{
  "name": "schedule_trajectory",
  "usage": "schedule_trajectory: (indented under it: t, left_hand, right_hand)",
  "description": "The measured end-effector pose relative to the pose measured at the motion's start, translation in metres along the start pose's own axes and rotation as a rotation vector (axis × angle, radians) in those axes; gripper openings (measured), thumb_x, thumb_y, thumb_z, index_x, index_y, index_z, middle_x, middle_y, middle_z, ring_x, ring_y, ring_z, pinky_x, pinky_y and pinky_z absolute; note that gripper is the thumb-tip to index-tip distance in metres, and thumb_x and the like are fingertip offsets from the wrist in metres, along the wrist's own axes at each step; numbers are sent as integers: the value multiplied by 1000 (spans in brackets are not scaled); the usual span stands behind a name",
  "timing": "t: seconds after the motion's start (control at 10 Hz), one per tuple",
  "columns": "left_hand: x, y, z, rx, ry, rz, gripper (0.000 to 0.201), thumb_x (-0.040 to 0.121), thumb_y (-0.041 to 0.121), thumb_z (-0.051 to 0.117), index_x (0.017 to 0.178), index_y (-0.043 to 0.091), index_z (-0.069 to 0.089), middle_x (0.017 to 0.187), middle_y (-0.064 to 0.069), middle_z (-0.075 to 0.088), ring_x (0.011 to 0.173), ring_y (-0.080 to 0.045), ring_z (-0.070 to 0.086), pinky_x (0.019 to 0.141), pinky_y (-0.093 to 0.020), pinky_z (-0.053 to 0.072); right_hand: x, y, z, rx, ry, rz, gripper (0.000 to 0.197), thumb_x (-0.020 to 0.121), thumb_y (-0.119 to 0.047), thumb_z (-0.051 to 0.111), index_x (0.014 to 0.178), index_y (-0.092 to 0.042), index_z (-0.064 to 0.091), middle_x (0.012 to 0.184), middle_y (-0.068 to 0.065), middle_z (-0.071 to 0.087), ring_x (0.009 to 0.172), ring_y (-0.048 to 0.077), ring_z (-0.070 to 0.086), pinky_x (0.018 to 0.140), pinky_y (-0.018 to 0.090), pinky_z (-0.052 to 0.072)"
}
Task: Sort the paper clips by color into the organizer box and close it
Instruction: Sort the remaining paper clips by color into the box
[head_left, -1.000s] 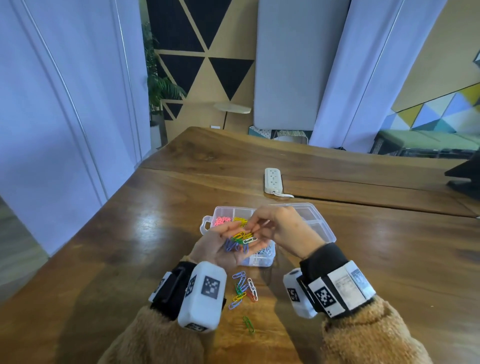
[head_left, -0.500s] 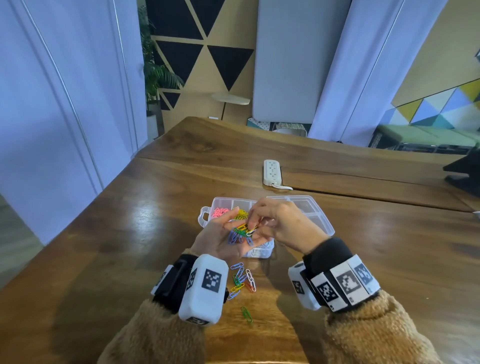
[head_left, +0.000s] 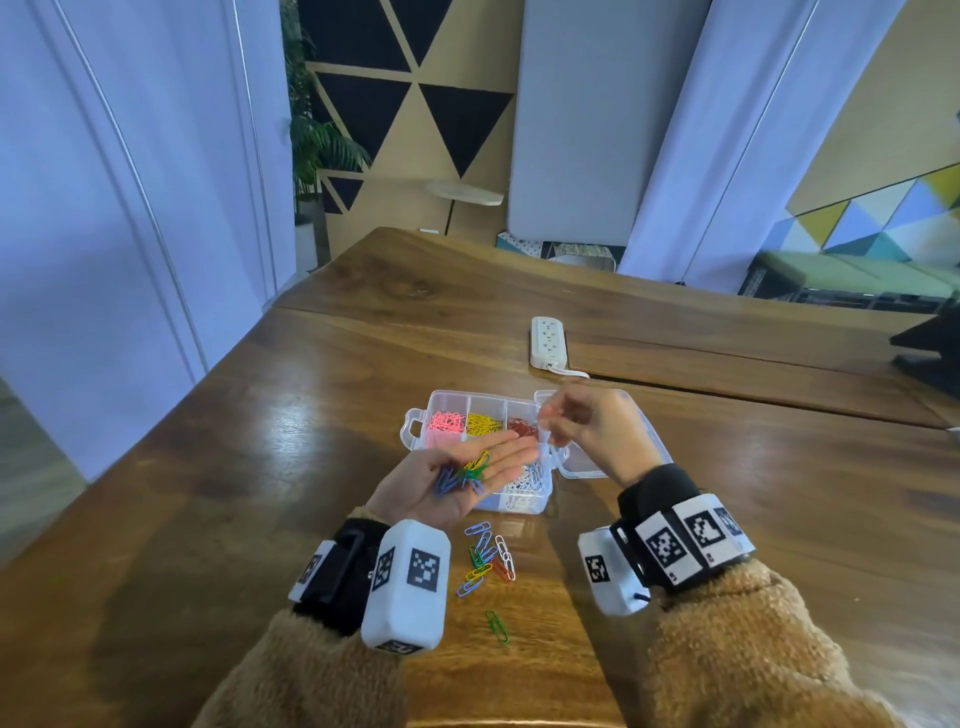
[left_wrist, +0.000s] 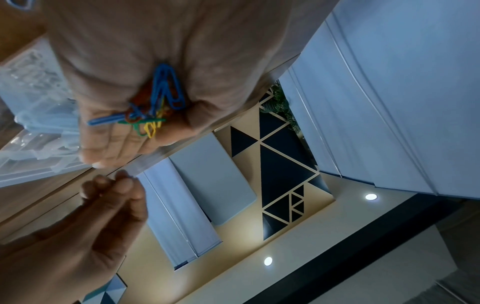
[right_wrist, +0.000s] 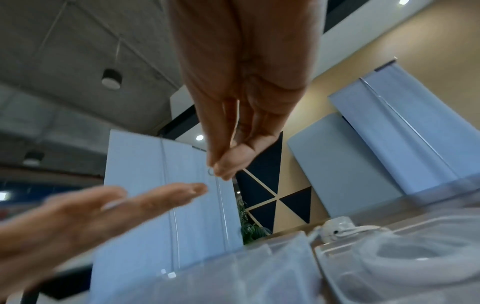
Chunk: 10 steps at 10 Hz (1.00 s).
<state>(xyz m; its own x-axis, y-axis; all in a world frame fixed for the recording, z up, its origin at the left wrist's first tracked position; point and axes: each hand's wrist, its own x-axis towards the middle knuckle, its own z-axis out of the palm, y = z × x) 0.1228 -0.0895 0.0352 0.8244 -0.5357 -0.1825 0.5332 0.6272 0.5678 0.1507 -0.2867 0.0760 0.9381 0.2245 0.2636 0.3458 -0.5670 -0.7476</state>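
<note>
The clear organizer box (head_left: 415, 422) lies open on the wooden table, its lid (head_left: 589, 467) folded out to the right. The back compartments hold pink clips (head_left: 445, 420), yellow clips (head_left: 483, 423) and red clips (head_left: 522, 427); white clips (head_left: 524, 480) fill a front one. My left hand (head_left: 498, 457) is palm up over the box front, fingers straight, with a bunch of blue, green and yellow clips (head_left: 465, 475) (left_wrist: 155, 105) resting on it. My right hand (head_left: 545, 423) hovers over the back right of the box, thumb and fingers pinching one pale paper clip (right_wrist: 211, 171).
Several loose mixed clips (head_left: 485, 558) lie on the table between my wrists, and a single green clip (head_left: 497, 626) lies nearer me. A white power strip (head_left: 548, 340) sits behind the box. A dark object (head_left: 930, 358) stands at the table's right edge.
My right hand has left the left palm and moved right and back over the box with a pale clip pinched. The left hand's fingers have flattened out.
</note>
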Motion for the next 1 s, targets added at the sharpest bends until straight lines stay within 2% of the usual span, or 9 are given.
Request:
schedule_trajectory:
  t: [0.2,0.3,0.4,0.5,0.6,0.7,0.8,0.9,1.0]
  left_hand:
    - [0,12,-12,72,1,101,76,56,-13,76,128,-11,51,137,-28,48,123,-38,52,101,-45,45]
    - [-1,13,-12,41,-3,90,73,59,-10,75,127,-14,50,138,-31,45,125,-41,49,104,-47,42]
    - [2,10,-13,1,126,80,58,78,2,58,131,-16,43,131,-33,51,119,-44,54,99,-49,46]
    - [11,12,-12,86,411,139,49,90,27,53,132,2,51,108,-16,69,98,-32,66,80,-42,56]
    - [15,12,-7,124,473,89,73,82,52,56,138,6,45,131,-21,56,130,-37,45,94,-45,47]
    - [16,9,-2,54,449,75,71,92,52,45,144,4,36,149,-19,36,138,-34,34,108,-45,34]
    - [18,7,3,-75,310,29,66,93,49,46,143,7,37,104,-28,67,106,-35,64,88,-44,52]
    - [6,7,12,-29,164,4,47,100,23,43,137,-5,37,97,-21,72,94,-29,70,83,-35,57]
    - [5,9,13,-28,197,-1,62,101,39,34,119,-19,48,117,-33,60,107,-43,60,92,-50,48]
  right_hand:
    - [-1,6,15,-307,-197,32,12,83,2,59,84,-7,66,85,6,70,82,15,64,78,15,46]
    - [-1,0,14,-327,-101,-54,15,84,2,57,85,-9,68,85,2,71,84,15,65,81,18,45]
    - [-2,-16,15,-257,34,-219,13,82,-1,61,87,-11,68,83,-3,69,76,8,61,74,20,48]
    - [1,-28,23,-294,-129,-363,18,81,-2,63,96,-10,68,92,3,63,82,9,52,73,19,43]
    - [4,-27,29,-362,-255,-421,21,80,-1,63,98,-8,69,97,10,61,87,14,48,76,30,44]
    - [4,-26,27,-350,-224,-450,12,77,0,63,86,-5,69,89,12,62,80,14,46,71,32,44]
    - [5,-22,23,-359,-153,-463,9,70,-2,65,77,-7,69,77,7,64,69,14,52,64,29,48]
    - [8,-20,21,-300,-77,-446,10,70,0,66,75,-7,70,73,4,65,68,19,58,63,24,47]
    - [8,-24,20,-193,-44,-343,9,76,0,67,79,-8,70,73,-4,63,66,2,50,64,9,38]
